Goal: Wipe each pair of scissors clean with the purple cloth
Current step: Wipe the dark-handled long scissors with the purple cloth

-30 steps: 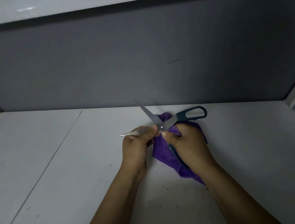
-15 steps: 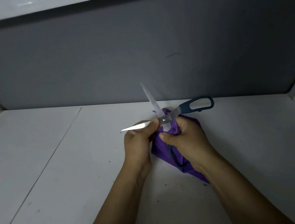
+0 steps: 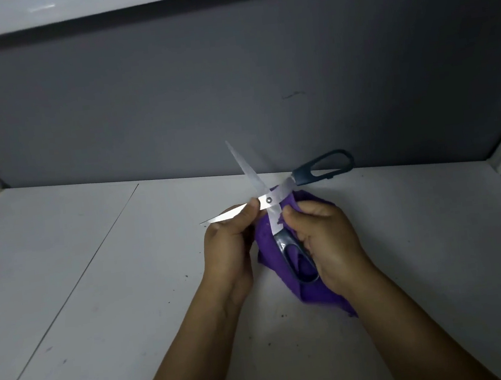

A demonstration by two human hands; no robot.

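While scissors (image 3: 268, 200) gape, blades pointing left and away, left grip (image 3: 228, 248) pinching one, right grip (image 3: 330, 243) clutching purple cloth (image 3: 267, 250).

Two bare hands are showing, the left hand (image 3: 227, 245) and the right hand (image 3: 330, 240), each one carrying on behind its fingers (image 3: 313, 206) into a long bare forearm (image 3: 193, 352) that is running uncovered to the lower edge of view.
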